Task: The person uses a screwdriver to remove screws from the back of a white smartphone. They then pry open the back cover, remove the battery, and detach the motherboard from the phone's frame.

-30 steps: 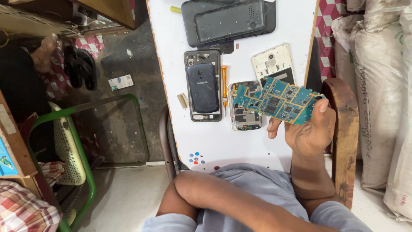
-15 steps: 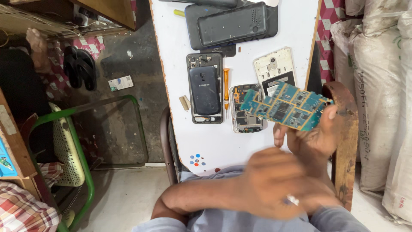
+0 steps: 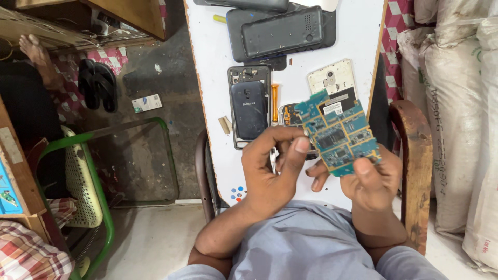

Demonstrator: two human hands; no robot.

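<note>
Blue-green circuit board [image 3: 338, 132], centre-right of frame, tilted, pinched at its lower edge by right hand [image 3: 371, 181]. Left hand [image 3: 270, 171] clasps a slim metal tool [image 3: 273, 159] beside it. Best: steady the board, light tool pressure.

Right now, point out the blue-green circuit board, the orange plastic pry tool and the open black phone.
blue-green circuit board [image 3: 338, 134], head view, middle chips.
orange plastic pry tool [image 3: 274, 101], head view, shaft.
open black phone [image 3: 249, 106], head view, battery.
</note>
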